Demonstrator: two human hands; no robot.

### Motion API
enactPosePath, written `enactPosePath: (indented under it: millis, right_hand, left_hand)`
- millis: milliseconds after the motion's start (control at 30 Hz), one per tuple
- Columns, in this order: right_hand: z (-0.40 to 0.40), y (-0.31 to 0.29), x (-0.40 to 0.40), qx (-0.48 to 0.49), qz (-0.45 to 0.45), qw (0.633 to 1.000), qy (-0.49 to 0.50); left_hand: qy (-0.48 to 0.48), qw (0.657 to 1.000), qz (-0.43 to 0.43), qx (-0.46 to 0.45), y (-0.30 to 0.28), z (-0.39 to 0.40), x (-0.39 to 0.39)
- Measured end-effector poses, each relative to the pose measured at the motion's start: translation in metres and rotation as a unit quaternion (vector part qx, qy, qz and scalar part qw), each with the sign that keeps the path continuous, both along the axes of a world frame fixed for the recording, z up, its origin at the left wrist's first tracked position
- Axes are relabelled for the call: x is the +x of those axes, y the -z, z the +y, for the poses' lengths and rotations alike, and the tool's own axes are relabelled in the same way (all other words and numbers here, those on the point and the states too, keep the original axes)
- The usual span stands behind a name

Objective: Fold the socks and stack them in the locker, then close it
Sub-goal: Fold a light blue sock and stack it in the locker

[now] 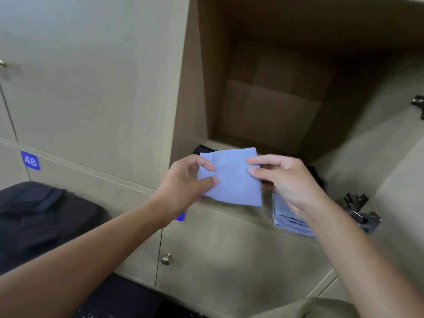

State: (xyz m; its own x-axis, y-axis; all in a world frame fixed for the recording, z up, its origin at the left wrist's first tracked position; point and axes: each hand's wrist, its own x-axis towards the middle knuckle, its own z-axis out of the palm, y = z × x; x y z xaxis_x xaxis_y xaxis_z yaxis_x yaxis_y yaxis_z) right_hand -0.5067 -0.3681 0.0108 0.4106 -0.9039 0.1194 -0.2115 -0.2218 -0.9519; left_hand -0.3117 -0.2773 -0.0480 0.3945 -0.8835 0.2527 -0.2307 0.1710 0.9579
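Both hands pinch the folded pale-blue fabric sock (230, 177) at the open beige locker's (344, 171) mouth — left hand (183, 182), right hand (284, 177) — soft, light, floppy; best held by opposite edges.

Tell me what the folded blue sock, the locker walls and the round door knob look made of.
Blue sock: soft matte knit fabric, creasing where pinched. Locker walls: probably laminated board, beige matte with faint grain. Door knob: likely brass-toned metal, shiny highlight.
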Motion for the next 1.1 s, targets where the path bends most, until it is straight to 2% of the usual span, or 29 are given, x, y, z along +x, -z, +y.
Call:
enactPosePath:
  millis: [233, 367, 667, 933, 1100]
  right_hand:
    - [-0.013, 0.002, -0.031, 0.023, 0.047, 0.998, 0.023]
    - [-0.022, 0.004, -0.048, -0.030, 0.082, 0.993, 0.080]
    - [-0.045, 0.011, -0.081, -0.121, 0.258, 0.941, 0.181]
    - [-0.057, 0.019, -0.087, -0.093, 0.377, 0.901, 0.194]
    - [-0.061, 0.025, -0.084, -0.045, 0.469, 0.865, 0.173]
  left_hand:
    - [0.026, 0.999, 0.031, 0.012, 0.006, -0.040, -0.037]
    - [0.054, 0.997, 0.055, 0.002, 0.008, -0.060, -0.056]
    - [0.129, 0.991, 0.033, 0.019, 0.012, -0.096, -0.093]
    - [0.169, 0.983, 0.043, 0.049, 0.019, -0.115, -0.112]
    - [0.161, 0.984, -0.040, 0.068, 0.025, -0.120, -0.115]
